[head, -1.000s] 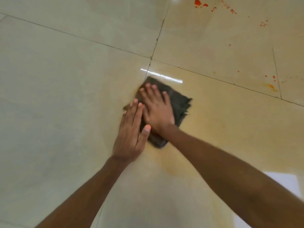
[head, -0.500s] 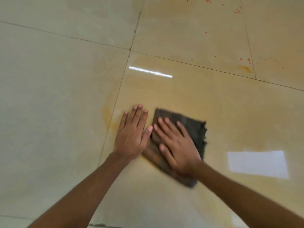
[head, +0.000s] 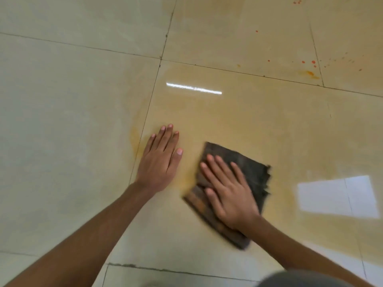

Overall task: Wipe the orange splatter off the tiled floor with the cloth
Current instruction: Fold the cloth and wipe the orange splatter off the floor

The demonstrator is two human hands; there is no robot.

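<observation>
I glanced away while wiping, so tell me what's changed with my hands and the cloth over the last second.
The right hand slid the cloth away from the grout crossing, toward the person and rightward. The left hand, earlier touching the cloth's edge, now rests flat on bare tile, apart from it. Unchanged: the right hand presses flat on the cloth, and the orange drops farther off remain.

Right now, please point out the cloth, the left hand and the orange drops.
cloth [head: 251,169], head view, bare dark upper part
left hand [head: 159,162], head view, back of the hand
orange drops [head: 313,62], head view, the largest drop, far right
</observation>
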